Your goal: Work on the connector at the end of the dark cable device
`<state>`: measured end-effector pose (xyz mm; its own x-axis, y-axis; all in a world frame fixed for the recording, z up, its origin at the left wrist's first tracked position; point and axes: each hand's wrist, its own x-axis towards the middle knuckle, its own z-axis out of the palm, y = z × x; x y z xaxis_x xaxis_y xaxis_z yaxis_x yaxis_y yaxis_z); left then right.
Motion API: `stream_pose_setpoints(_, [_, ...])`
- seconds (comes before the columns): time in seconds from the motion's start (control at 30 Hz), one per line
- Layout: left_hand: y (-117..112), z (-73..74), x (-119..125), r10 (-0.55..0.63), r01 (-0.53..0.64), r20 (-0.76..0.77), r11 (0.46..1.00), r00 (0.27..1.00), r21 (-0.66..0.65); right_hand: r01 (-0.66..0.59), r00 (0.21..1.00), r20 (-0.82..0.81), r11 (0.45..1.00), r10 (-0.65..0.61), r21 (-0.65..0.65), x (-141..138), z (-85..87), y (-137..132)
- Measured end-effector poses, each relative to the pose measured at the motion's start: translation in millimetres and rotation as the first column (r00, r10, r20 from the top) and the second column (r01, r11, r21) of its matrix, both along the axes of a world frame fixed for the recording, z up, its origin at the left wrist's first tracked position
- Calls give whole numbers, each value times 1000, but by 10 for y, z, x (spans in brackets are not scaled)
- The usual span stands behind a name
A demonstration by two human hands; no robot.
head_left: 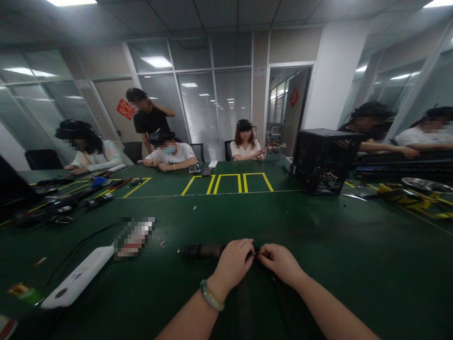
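Observation:
A long dark cylindrical object [207, 251], with a black stepped end and a small tip pointing left, lies on the green table [170, 302]. I cannot tell exactly what it is. My left hand [233, 263], a pale bangle [211, 296] at its wrist, is closed over the right part of the object and covers it. Close beside it, my right hand [278, 263] has thumb and fingers pinched together at the object's right end. Something small and shiny shows between the two hands, too small to name.
A long white power bank-like case [81, 276] lies at the left with a black cable. A black computer case [323, 160] stands at the back right. Loose dark parts [63, 205] cover the far left, and several people sit around the table.

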<state>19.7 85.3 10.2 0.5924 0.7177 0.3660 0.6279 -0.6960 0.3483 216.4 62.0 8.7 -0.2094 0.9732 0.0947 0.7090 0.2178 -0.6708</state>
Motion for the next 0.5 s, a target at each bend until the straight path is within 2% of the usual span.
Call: stream_pose_setpoints(0.5, [9,21,5,9,-9,-3,999,1000,-33,-4,1000,-11,1000,3,-19,2,32,-7])
